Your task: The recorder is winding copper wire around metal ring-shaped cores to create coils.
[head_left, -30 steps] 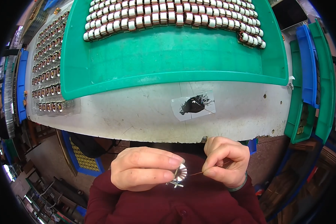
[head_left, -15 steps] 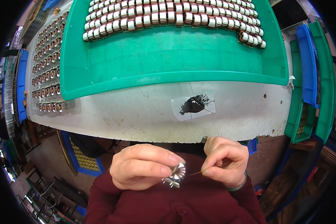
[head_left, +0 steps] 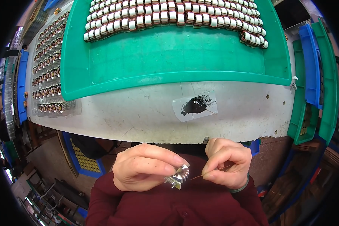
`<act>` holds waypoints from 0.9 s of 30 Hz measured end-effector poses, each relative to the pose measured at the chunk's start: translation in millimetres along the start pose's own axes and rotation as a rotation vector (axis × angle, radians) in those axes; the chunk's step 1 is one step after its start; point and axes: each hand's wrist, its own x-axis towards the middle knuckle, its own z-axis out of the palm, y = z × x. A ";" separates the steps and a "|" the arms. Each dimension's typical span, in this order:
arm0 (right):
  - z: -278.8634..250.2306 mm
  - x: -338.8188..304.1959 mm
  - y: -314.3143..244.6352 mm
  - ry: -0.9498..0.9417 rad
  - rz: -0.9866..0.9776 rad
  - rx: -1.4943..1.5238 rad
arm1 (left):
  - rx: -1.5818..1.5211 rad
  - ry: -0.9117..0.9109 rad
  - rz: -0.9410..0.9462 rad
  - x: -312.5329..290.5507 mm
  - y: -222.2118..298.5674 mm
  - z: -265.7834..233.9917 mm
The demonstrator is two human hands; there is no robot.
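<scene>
Between the thumb and fingers of my left hand (head_left: 143,167) is a small toroidal coil (head_left: 182,173), white with dark windings, on a little base with metal pins. My right hand (head_left: 229,164) is closed in a pinch on a thin copper wire (head_left: 196,177), whose free end points left at the coil. A small gap seems to lie between wire tip and coil. Both hands are in front of my body, just off the table's near edge.
A large green tray (head_left: 169,81) with rows of white-topped coils (head_left: 156,18) stands on the white table (head_left: 124,113). A plastic sheet with a black smear (head_left: 195,106) lies before it. More coils (head_left: 49,90) sit in clear trays at left. Green and blue bins (head_left: 309,67) stand at right.
The coil in my left hand has tilted a little and its base shows more. My right hand has barely moved, still pinching the wire.
</scene>
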 end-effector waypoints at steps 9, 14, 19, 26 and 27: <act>-1.7 -1.9 4.2 -0.033 0.000 0.119 | -0.403 0.130 -0.194 -1.5 -1.4 8.1; 1.0 -6.9 5.0 0.035 0.003 0.338 | -0.611 0.148 -0.291 -0.4 -1.5 9.5; 2.9 -12.5 0.7 0.101 0.156 0.496 | -0.607 0.109 -0.290 -0.8 -2.6 7.7; 1.3 -13.6 8.6 0.095 0.120 0.507 | -0.565 0.106 -0.277 -1.4 -3.5 8.2; 1.8 -13.1 8.2 0.095 0.111 0.497 | -0.556 0.108 -0.274 -1.5 -3.5 8.3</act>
